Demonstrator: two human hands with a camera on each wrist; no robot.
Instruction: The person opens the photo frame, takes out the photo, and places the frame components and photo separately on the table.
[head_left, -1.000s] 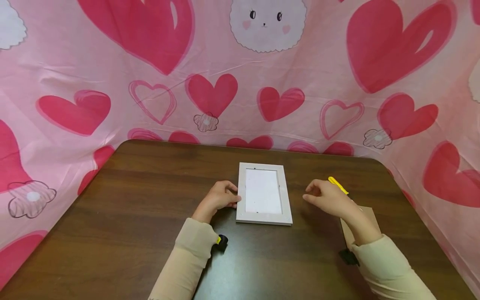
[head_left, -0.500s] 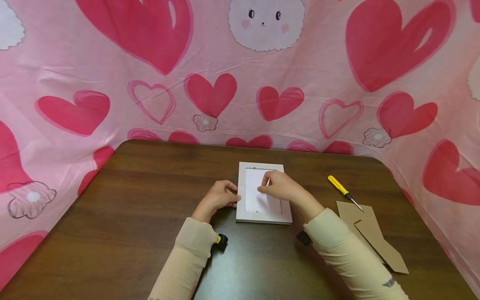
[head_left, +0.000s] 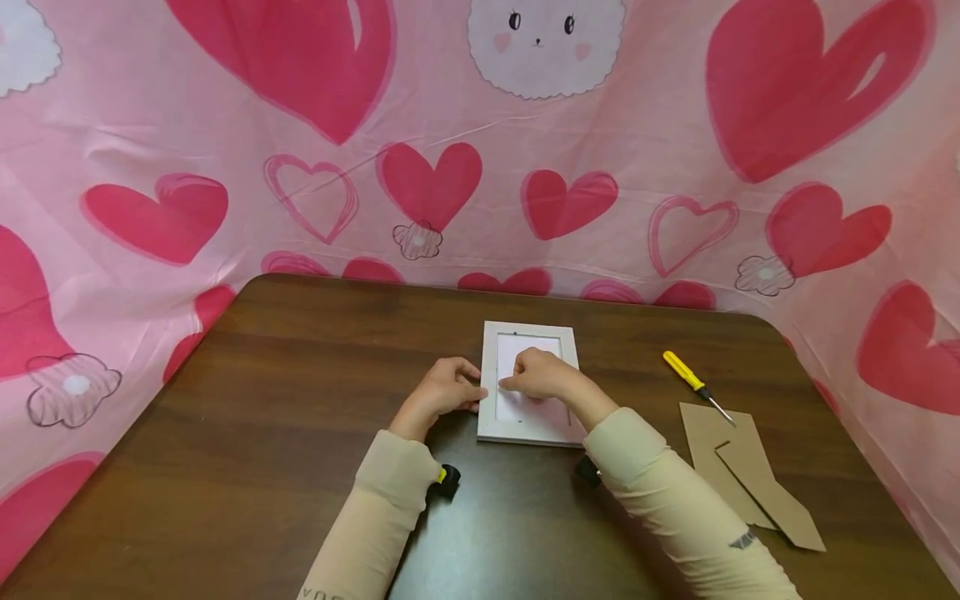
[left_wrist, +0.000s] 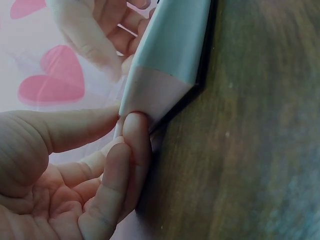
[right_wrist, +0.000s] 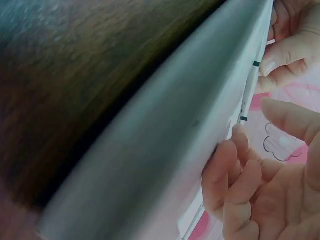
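A white picture frame (head_left: 488,358) lies on the table, a white panel (head_left: 517,408) set inside its border. Small dark tabs (right_wrist: 256,64) show along the panel's edge in the right wrist view. My left hand (head_left: 441,388) holds the frame's left side, thumb on top and fingertips against the outer side, as the left wrist view shows. My right hand (head_left: 546,375) is over the panel. In the right wrist view its curled fingers (right_wrist: 220,170) touch the frame's inner area, while the thumb stands apart. I see nothing gripped in it.
On the right lies a screwdriver (head_left: 682,368) with a yellow handle, its tip over a brown board (head_left: 708,433). A second brown piece (head_left: 783,504), folded out at an angle, overlaps that board. Behind the wooden table (head_left: 337,333) hangs a pink heart-patterned cloth (head_left: 450,75).
My right hand has come leftward from beside the screwdriver onto the panel, then slightly lower and further left. The left hand keeps its hold on the frame.
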